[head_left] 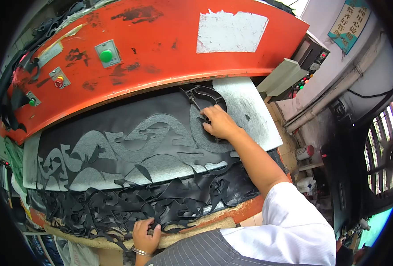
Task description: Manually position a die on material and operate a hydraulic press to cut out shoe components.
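Observation:
My right hand (219,123) reaches across the press bed and grips a dark metal cutting die (214,94) with a curved outline. The die rests at the right end of a black leather-like sheet (130,111). Curved holes run through this sheet, and the pale bed (254,111) shows through them. My left hand (146,237), with a bracelet at the wrist, lies at the front edge beside a heap of black offcut strips (125,204). Its fingers are apart and seem to hold nothing.
The orange press beam (161,48) spans the far side, carrying a green button (106,55) and a red stop button (59,82). A control box (309,57) stands at the right. A padded rail (183,237) runs along the front. Pipes (325,102) line the right wall.

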Action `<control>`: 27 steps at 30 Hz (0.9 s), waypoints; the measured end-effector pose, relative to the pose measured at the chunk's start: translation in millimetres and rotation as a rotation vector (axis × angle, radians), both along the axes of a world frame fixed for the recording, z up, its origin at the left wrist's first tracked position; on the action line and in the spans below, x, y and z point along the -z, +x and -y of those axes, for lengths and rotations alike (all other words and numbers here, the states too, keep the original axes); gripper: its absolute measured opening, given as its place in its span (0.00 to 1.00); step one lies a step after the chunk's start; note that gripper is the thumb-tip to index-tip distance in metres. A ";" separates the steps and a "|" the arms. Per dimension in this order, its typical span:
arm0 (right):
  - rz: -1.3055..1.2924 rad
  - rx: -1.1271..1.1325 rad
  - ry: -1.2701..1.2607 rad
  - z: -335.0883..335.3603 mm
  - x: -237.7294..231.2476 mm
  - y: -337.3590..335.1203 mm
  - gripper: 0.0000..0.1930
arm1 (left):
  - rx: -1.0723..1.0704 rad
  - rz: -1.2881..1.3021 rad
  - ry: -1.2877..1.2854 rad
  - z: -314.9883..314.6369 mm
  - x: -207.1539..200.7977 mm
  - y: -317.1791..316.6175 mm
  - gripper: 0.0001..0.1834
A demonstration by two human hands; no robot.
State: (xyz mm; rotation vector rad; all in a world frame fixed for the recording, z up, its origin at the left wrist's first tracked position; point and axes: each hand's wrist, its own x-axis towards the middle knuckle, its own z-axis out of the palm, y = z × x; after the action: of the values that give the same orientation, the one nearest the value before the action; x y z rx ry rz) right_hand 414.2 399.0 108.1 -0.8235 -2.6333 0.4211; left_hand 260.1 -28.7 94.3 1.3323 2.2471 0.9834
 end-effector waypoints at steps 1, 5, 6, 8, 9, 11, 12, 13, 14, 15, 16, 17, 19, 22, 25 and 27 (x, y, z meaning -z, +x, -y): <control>0.005 0.011 -0.008 -0.4 0.9 4.0 0.19 | 0.010 -0.022 0.004 -2.9 -1.0 -0.7 0.13; -0.254 0.133 0.049 -0.8 14.0 38.9 0.38 | 0.066 -0.030 -0.076 -8.5 -17.7 -3.2 0.15; -0.297 0.180 -0.042 -0.4 18.6 49.9 0.45 | 0.072 -0.022 -0.153 -8.2 -16.8 -4.8 0.17; -0.235 0.171 -0.076 1.1 24.0 67.3 0.49 | 0.116 -0.076 -0.071 -10.8 -10.1 -6.6 0.14; -0.176 0.143 -0.112 1.4 24.9 73.2 0.53 | 0.133 -0.103 -0.050 -12.6 -9.1 -7.9 0.14; -0.044 0.133 -0.146 6.0 22.1 75.1 0.58 | 0.155 -0.112 -0.033 -14.3 -6.5 -9.7 0.14; -0.048 0.145 -0.147 7.6 22.6 73.1 0.58 | 0.167 -0.116 -0.033 -13.9 -6.0 -9.6 0.14; -0.035 0.147 -0.113 6.8 23.5 70.5 0.58 | 0.165 -0.111 -0.048 -14.9 -5.5 -9.6 0.14; -0.021 0.149 -0.078 5.0 25.0 68.3 0.57 | 0.161 -0.106 -0.063 -15.4 -3.8 -10.7 0.14; -0.013 0.145 -0.023 1.9 27.5 66.6 0.53 | 0.189 -0.104 -0.044 -14.8 -0.2 -13.0 0.15; -0.021 0.149 -0.021 0.4 29.3 63.9 0.53 | 0.160 -0.093 -0.076 -16.2 -3.6 -11.0 0.15; -0.009 0.149 -0.041 1.0 28.5 62.9 0.51 | 0.155 -0.096 -0.097 -13.7 -4.7 -9.1 0.14; -0.029 0.133 -0.060 -4.3 27.9 60.8 0.47 | 0.139 -0.090 -0.116 -14.0 -6.1 -4.6 0.14; -0.056 0.119 -0.062 -9.6 28.6 60.5 0.47 | 0.160 -0.078 -0.096 -21.8 -10.8 -5.7 0.14; -0.065 0.135 -0.089 -9.0 26.4 59.1 0.46 | 0.180 -0.036 -0.131 -22.1 -8.2 -14.8 0.16; -0.064 0.126 -0.095 -11.7 28.8 58.8 0.46 | 0.192 -0.036 -0.158 -20.8 -2.4 -20.4 0.17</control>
State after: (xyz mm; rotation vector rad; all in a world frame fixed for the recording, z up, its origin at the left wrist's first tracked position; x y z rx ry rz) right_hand 473.0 410.7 79.3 -0.9829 -2.5030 0.5326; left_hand 239.8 -7.8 96.7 1.4727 2.1248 0.7064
